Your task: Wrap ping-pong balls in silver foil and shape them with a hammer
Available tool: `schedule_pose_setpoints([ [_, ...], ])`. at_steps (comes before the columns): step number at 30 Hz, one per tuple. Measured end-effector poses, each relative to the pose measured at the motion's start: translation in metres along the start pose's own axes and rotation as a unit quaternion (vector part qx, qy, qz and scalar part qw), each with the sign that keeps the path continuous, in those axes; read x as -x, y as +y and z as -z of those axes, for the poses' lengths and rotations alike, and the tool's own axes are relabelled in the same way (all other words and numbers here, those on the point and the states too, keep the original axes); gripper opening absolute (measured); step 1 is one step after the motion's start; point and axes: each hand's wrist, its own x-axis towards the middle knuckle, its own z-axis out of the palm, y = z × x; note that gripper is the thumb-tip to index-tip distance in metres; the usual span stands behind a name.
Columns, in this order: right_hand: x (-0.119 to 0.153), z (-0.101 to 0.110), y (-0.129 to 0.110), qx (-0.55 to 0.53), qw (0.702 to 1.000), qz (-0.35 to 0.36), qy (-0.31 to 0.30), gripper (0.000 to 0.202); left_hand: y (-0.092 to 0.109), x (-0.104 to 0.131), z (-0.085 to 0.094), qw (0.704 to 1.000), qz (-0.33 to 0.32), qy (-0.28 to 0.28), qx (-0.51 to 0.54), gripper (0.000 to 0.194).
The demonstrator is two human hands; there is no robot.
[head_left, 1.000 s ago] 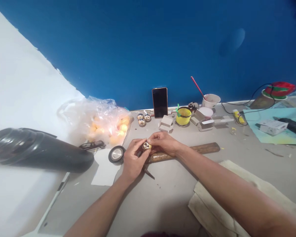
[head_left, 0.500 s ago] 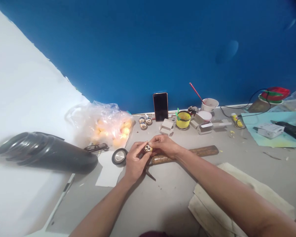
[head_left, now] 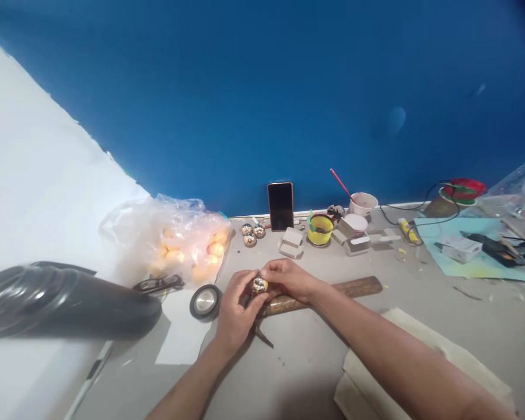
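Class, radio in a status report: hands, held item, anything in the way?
Left hand and right hand: both gripping shiny ball. Ball partly covered. Wooden-handled tool beneath, possibly in the way.

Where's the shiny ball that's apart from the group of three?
In the head view, the shiny ball is below centre, held between the left hand and right hand, nearer than the three shiny balls left of the phone.

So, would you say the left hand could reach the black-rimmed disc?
Probably yes: the black-rimmed disc lies beside the left hand, nothing between them, though that hand holds a shiny ball.
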Motion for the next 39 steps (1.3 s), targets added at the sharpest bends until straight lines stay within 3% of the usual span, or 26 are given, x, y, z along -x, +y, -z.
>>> schedule_pose_setpoints([
  [6, -0.0015, -0.0016, 0.0020, 0.050, 0.999, 0.001, 0.015, 0.063, 0.0039, -0.0033, 0.0039, 1.000, 0.004, 0.007, -0.005, 0.025],
  [12, -0.0038, -0.0026, 0.0054, 0.128, 0.990, 0.023, 0.051, 0.055, 0.0059, -0.0048, 0.0058, 1.000, 0.016, 0.007, -0.005, 0.025],
  [39, -0.0032, -0.0050, 0.0031, 0.153, 0.986, 0.018, 0.061, 0.030, 0.0039, -0.0041, 0.0074, 0.999, 0.020, -0.028, -0.012, 0.026],
])
